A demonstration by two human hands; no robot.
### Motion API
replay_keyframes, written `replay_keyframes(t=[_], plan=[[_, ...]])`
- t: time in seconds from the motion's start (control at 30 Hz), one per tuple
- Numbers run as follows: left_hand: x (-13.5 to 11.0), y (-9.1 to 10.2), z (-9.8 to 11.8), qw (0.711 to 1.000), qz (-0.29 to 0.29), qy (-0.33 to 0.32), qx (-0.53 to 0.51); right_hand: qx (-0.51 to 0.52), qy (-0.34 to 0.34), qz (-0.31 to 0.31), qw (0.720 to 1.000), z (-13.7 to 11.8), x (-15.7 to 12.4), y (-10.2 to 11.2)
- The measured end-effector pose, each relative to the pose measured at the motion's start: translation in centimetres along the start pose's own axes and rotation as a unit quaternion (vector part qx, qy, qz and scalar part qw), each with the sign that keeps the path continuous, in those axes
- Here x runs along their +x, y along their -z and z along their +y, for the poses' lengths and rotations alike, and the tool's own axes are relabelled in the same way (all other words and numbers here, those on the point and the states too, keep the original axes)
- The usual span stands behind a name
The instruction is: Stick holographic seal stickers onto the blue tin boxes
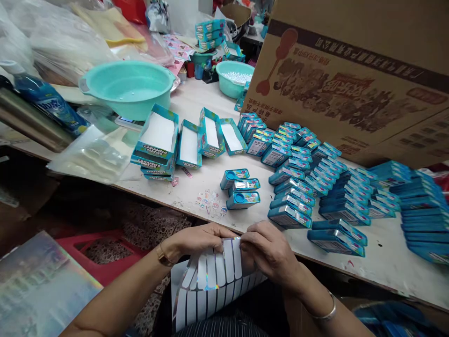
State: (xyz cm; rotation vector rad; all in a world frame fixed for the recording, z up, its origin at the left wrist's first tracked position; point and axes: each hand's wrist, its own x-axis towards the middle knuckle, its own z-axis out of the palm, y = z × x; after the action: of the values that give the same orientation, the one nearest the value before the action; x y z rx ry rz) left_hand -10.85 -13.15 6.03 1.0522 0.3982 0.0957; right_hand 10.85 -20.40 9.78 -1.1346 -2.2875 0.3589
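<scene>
My left hand [205, 239] grips the upper edge of a sheet of stickers [220, 269], a silvery, shiny sheet with rows of narrow white labels, held over my lap. At the sheet's upper right corner, the fingers of my right hand [270, 248] are closed in a pinch. Whether a single label has lifted there is hidden by the fingers. Just beyond my hands on the table stand three small blue boxes [243, 200] marked "Caramelo Macizo". Rows of similar blue boxes [290, 215] fill the table to the right.
Open blue trays [189, 145] lined with white stand behind, the leftmost stacked. A turquoise basin [129, 86], a bowl of white pieces [235, 77] and a large cardboard carton [343, 84] are farther back. A blue bottle [52, 103] lies left. A red stool [101, 255] is below.
</scene>
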Motion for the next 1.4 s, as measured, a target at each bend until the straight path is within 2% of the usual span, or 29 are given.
replay_keyframes(t=[0.1,0.33,0.57,0.73,0.97,1.13,1.23,1.3,1.4], plan=[[0.1,0.3,-0.2,1.0,-0.016,-0.013,0.005,-0.003,-0.005,-0.002,1.0,0.0,0.0,-0.2],[0.1,0.4,-0.4,0.999,0.0,0.016,-0.029,-0.011,-0.021,-0.007,1.0,0.1,-0.1,-0.6],[0.2,0.4,-0.2,0.996,0.011,0.018,-0.081,-0.026,-0.008,0.008,1.0,0.3,0.0,-0.8],[0.5,0.6,-0.9,0.989,0.017,0.042,-0.141,-0.061,0.017,0.033,0.997,0.6,-0.5,-1.2],[0.6,0.8,-1.3,0.989,0.031,0.034,-0.138,-0.072,-0.008,0.053,0.996,0.4,-0.5,-2.2],[0.6,1.4,-0.9,0.999,0.03,0.002,-0.012,-0.117,0.007,0.064,0.991,0.0,-0.4,-1.9],[0.4,1.9,-1.3,0.99,0.075,-0.003,0.118,-0.103,-0.006,0.081,0.991,-0.7,-0.3,-0.2],[0.1,1.7,-2.2,0.96,0.152,-0.01,0.234,-0.064,-0.057,0.093,0.992,-1.1,0.1,1.2],[-0.1,0.5,-4.2,0.873,0.274,-0.001,0.403,0.005,-0.175,0.142,0.974,-1.2,1.4,2.5]])
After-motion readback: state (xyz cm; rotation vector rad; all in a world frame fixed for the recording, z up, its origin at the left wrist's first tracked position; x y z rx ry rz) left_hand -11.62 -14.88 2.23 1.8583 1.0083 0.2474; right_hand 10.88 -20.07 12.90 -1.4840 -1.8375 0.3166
